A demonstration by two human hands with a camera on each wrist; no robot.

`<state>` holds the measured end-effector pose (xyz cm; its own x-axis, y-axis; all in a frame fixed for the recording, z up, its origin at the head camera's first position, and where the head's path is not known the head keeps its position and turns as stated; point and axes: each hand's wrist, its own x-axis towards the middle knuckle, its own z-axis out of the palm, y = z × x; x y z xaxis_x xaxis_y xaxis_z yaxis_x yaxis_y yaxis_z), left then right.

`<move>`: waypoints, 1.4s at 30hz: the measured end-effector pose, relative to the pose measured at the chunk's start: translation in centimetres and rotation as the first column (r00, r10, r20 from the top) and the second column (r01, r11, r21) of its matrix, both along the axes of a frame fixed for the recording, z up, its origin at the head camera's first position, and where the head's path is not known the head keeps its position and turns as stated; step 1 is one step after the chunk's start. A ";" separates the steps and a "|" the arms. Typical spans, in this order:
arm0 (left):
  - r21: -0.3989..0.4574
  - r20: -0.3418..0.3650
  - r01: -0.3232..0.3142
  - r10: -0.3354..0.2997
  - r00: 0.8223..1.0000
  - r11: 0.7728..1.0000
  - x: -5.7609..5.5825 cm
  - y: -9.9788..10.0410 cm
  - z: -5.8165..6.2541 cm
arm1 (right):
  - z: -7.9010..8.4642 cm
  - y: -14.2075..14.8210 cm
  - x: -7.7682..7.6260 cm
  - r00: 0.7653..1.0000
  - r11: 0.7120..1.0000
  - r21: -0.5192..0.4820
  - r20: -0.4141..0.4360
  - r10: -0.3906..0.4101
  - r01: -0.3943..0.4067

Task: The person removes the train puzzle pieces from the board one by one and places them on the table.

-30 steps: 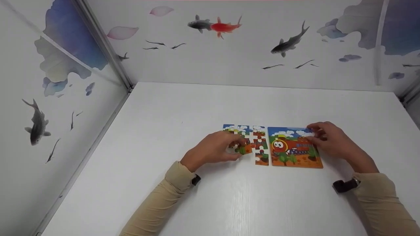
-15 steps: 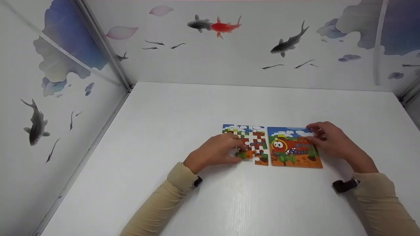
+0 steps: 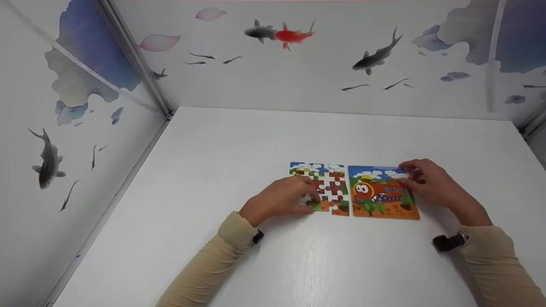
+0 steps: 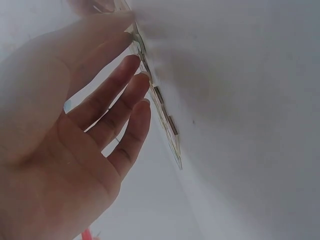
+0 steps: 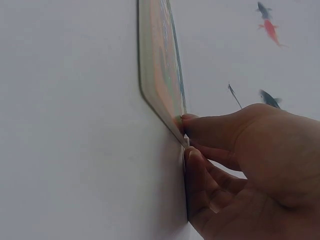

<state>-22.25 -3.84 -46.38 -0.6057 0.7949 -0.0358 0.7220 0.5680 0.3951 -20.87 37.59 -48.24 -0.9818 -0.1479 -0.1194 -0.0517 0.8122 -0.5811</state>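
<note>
Jigsaw puzzle pieces (image 3: 337, 186) lie together on the white table, printed with a red train, clouds and orange ground. Over their left part my left hand (image 3: 281, 197) reaches, thumb and index finger pinching a green-and-orange puzzle piece (image 3: 323, 206) in the bottom row. In the left wrist view my left hand's (image 4: 65, 125) other fingers are loosely bent beside the pieces' edge. Just right of the pieces is a square picture board (image 3: 375, 200) with the same train. My right hand (image 3: 431, 181) grips its right edge. The right wrist view shows its thumb on the board's (image 5: 160, 65) face.
The white table (image 3: 239, 136) meets a back wall (image 3: 298, 85) and a left side wall (image 3: 98, 170), both printed with fish. Dark bands (image 3: 448, 242) sit at both wrists, below the sleeves.
My left hand has shifted slightly down with the puzzle piece, which now lies lower in the bottom row, close to the piece on its right. The right hand and the board stay in place.
</note>
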 end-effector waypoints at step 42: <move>0.087 0.023 0.075 -0.077 0.997 0.993 -0.2 3.4 1.2 | -0.3 0.1 -0.1 1.000 1.000 0.003 -0.006 0.001 -0.001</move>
<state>-22.49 -0.43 -45.15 -0.5431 0.8394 0.0198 0.7505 0.4747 0.4598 -20.98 37.66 -48.51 -0.9823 -0.1489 -0.1138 -0.0565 0.8141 -0.5780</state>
